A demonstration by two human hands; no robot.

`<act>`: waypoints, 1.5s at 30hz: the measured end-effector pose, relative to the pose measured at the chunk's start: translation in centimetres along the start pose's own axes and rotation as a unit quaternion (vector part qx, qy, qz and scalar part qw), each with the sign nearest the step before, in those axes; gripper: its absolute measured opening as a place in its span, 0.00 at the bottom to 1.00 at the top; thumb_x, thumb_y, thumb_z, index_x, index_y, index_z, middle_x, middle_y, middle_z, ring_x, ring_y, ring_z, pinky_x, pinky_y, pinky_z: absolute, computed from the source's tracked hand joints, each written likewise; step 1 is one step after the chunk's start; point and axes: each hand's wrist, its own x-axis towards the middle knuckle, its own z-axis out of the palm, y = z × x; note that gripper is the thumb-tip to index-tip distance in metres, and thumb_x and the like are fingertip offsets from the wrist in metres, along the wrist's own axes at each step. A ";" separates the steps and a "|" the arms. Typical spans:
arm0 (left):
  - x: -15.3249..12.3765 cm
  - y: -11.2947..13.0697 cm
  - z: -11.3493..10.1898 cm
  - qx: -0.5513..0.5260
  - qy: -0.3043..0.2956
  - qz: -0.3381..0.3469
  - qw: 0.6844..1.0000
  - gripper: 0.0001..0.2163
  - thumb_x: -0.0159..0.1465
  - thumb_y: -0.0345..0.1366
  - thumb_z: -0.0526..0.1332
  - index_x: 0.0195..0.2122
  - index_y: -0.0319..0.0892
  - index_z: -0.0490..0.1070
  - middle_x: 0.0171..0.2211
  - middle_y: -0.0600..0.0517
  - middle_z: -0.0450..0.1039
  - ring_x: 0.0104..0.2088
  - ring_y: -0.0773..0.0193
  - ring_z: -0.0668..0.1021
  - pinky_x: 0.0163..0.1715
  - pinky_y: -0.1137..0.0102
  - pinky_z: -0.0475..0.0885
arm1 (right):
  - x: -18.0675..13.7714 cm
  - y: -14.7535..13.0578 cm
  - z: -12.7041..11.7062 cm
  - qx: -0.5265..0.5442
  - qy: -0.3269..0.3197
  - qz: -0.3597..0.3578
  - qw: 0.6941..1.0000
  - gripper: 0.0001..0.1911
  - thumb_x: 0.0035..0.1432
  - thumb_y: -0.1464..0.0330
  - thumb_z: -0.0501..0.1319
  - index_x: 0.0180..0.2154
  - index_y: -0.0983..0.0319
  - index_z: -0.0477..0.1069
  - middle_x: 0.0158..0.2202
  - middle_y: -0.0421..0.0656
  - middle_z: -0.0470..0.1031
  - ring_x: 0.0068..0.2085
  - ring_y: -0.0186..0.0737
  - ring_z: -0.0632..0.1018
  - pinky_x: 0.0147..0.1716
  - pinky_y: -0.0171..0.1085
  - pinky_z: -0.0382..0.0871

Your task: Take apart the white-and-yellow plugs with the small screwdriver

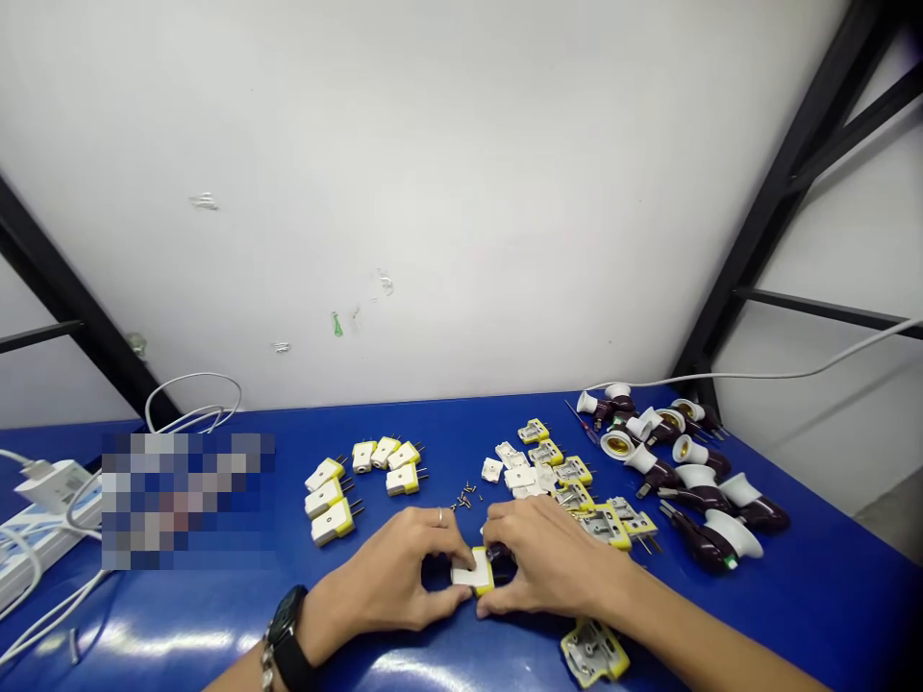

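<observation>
My left hand [400, 567] and my right hand [540, 557] meet at the middle of the blue table, both gripping a white-and-yellow two-pin plug [474, 573]. Something dark lies partly hidden under my right fingers. Closed plugs [330, 507] stand in rows to the left of my hands. A small pile of tiny screws [463, 497] lies just above them. Open plug halves with metal parts [604, 524] are heaped to the right, and another open half [594, 652] lies near my right forearm.
Maroon-and-white lamp holders [685, 476] crowd the far right of the blue table [461, 423]. A white power strip [43, 533] with a charger and white cables sits at the left. A blurred patch [187, 500] hides part of the table. Black metal frame bars [785, 192] rise behind.
</observation>
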 end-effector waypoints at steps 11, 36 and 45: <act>0.4 -0.8 -0.4 0.053 0.093 -0.024 0.994 0.11 0.69 0.32 0.55 0.44 0.45 0.78 0.39 0.49 0.80 0.40 0.59 0.80 0.42 0.66 0.72 | -0.1 0.3 -1.3 0.136 0.150 -0.026 0.979 0.22 0.48 0.51 0.73 0.35 0.61 0.75 0.32 0.40 0.75 0.33 0.41 0.75 0.33 0.36 0.63; 1.8 -2.7 2.1 0.196 0.035 -0.190 0.961 0.05 0.70 0.32 0.55 0.39 0.43 0.71 0.40 0.48 0.76 0.41 0.55 0.77 0.37 0.66 0.67 | 0.9 1.2 -2.5 0.541 0.396 0.062 0.739 0.20 0.61 0.51 0.65 0.34 0.62 0.71 0.29 0.40 0.72 0.20 0.31 0.72 0.13 0.29 0.65; 1.5 -1.6 1.9 -0.133 0.156 -0.139 0.969 0.11 0.73 0.40 0.50 0.36 0.43 0.66 0.33 0.50 0.73 0.33 0.61 0.75 0.33 0.68 0.69 | 1.1 0.7 -3.0 0.597 0.346 0.053 0.721 0.20 0.58 0.51 0.66 0.38 0.61 0.70 0.32 0.42 0.74 0.28 0.40 0.81 0.20 0.36 0.79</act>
